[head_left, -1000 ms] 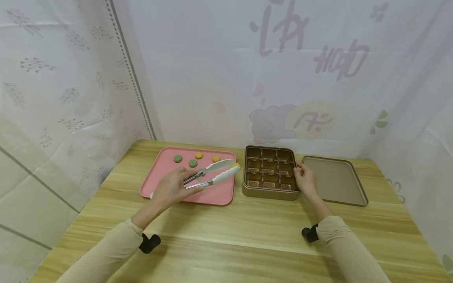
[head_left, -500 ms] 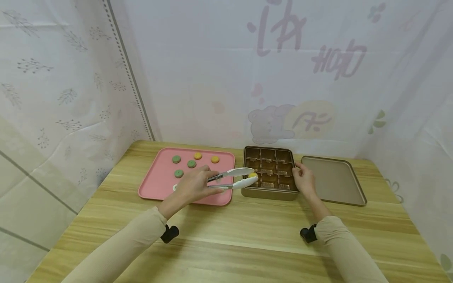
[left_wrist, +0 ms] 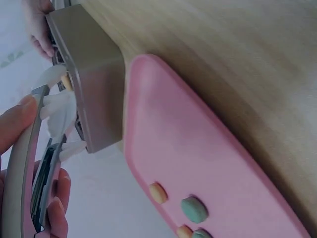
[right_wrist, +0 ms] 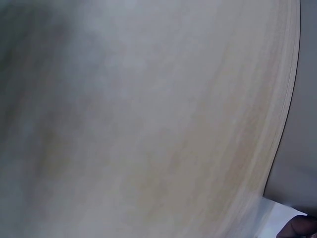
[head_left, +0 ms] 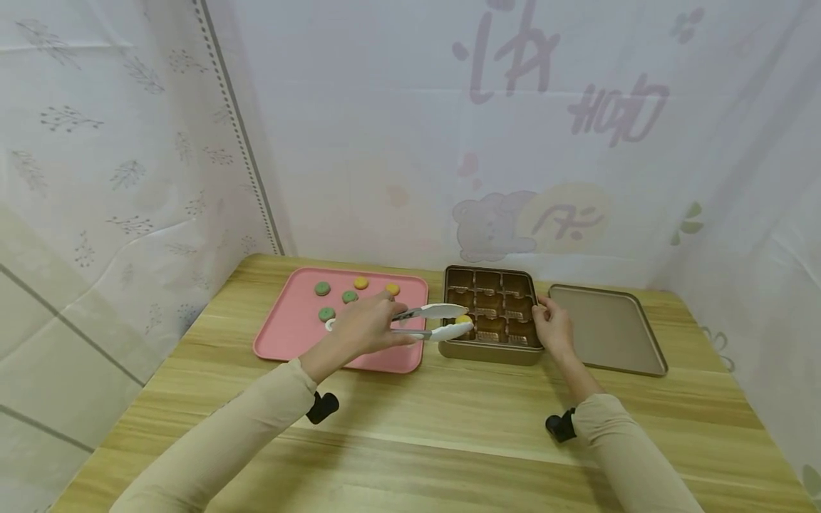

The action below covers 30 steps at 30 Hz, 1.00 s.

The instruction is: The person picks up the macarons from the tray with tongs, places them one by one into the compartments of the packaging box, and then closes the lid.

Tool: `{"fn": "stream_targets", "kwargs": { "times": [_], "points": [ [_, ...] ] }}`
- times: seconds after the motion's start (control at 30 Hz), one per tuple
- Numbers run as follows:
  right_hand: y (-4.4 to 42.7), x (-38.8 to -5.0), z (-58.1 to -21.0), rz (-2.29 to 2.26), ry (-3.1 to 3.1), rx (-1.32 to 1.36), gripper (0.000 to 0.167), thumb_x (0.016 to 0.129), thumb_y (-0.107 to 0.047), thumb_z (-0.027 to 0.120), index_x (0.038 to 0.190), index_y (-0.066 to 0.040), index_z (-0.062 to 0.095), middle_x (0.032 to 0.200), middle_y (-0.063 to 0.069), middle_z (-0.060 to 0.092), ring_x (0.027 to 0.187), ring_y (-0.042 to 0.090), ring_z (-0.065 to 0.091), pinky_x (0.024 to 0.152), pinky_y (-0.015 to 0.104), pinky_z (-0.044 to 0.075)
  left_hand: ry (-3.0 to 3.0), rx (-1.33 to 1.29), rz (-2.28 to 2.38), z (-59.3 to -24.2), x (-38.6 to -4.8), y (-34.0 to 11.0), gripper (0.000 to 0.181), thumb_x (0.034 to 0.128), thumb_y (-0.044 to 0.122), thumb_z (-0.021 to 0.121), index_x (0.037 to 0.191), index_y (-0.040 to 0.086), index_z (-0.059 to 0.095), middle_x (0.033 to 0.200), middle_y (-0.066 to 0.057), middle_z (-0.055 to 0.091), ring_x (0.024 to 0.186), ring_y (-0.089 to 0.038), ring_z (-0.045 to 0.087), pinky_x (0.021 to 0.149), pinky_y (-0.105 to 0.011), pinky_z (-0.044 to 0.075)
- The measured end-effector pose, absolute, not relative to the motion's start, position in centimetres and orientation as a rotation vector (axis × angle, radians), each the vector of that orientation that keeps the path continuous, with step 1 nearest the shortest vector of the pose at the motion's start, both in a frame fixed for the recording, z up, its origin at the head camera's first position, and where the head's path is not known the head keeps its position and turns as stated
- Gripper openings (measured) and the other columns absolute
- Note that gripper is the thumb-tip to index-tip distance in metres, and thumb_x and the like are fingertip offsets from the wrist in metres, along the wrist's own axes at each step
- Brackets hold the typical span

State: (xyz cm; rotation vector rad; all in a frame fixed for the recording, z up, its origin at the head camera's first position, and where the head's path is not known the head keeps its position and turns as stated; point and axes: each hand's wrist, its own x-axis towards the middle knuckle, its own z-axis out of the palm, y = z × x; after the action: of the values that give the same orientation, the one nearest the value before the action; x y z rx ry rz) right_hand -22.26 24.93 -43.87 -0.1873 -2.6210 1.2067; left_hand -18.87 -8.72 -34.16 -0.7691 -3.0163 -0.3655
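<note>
A pair of tongs [head_left: 449, 330] with white scalloped tips is gripped by my left hand [head_left: 362, 329], thumb on one arm and fingers on the other. Between the tips sits a yellow macaron [head_left: 463, 320], at the front-left compartment of a bronze baking tin [head_left: 490, 353] with a brown divided insert. Whether it touches the compartment floor is hidden. My right hand [head_left: 554, 328] holds the tin's right rim. In the left wrist view, the tongs [left_wrist: 21, 168] reach over the tin's wall [left_wrist: 101, 94]. The right wrist view shows mostly blurred table and a bit of the tin [right_wrist: 299, 148].
A pink tray [head_left: 276, 342] left of the tin carries several green macarons [head_left: 322, 288] and yellow macarons [head_left: 361, 283]. A flat bronze lid [head_left: 609, 328] lies right of the tin on the wooden table [head_left: 436, 427]. A printed curtain [head_left: 359, 142] hangs behind.
My left hand has carried the tongs and yellow macaron rightward from above the pink tray to the tin's front-left compartment, moving only slightly in the last half second. The right hand stays on the rim.
</note>
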Motion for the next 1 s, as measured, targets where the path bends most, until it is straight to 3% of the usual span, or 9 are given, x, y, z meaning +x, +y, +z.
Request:
{"fn": "stream_targets", "kwargs": {
  "times": [0.37,0.63,0.83,1.0],
  "points": [
    [25.0,-22.3,-43.8,1.198,-2.617,-0.193,0.036,0.097,-0.009,0.047,0.128,0.007,0.052,0.065,0.003,0.042,0.053,0.014,0.036,0.056,0.031,0.032,-3.063,-0.752,-0.268,-33.3,-19.1,-8.0,0.043,0.0713,0.051,0.076,0.095,0.016,0.071,0.082,0.003,0.049,0.061,-0.012,0.046,0.050,-0.027,0.036],
    [25.1,-22.3,-43.8,1.220,-2.624,-0.200,0.036,0.097,-0.011,0.047,0.129,0.007,0.052,0.064,0.002,0.042,0.048,0.008,0.035,0.052,0.028,0.033,-3.052,-0.744,-0.308,-33.5,-19.2,-8.3,0.048,0.0713,0.052,0.076,0.104,0.017,0.070,0.090,0.002,0.054,0.062,-0.012,0.048,0.051,-0.026,0.037],
    [24.9,-22.2,-44.0,1.221,-2.629,-0.178,0.036,0.097,-0.011,0.048,0.129,0.006,0.051,0.062,0.002,0.042,0.048,0.011,0.035,0.049,0.027,0.032,-3.008,-0.569,-0.532,-33.4,-19.7,-12.2,0.056,0.0744,0.050,0.074,0.120,0.019,0.065,0.094,-0.004,0.060,0.063,-0.015,0.046,0.053,-0.026,0.035],
    [24.9,-22.2,-44.0,1.203,-2.614,-0.177,0.036,0.097,-0.010,0.048,0.128,0.007,0.052,0.063,0.002,0.042,0.049,0.011,0.035,0.052,0.028,0.032,-2.991,-0.371,-0.591,-33.7,-20.7,-17.3,0.055,0.0772,0.047,0.073,0.121,0.015,0.065,0.099,-0.009,0.059,0.069,-0.017,0.048,0.052,-0.027,0.034]
  ]
}}
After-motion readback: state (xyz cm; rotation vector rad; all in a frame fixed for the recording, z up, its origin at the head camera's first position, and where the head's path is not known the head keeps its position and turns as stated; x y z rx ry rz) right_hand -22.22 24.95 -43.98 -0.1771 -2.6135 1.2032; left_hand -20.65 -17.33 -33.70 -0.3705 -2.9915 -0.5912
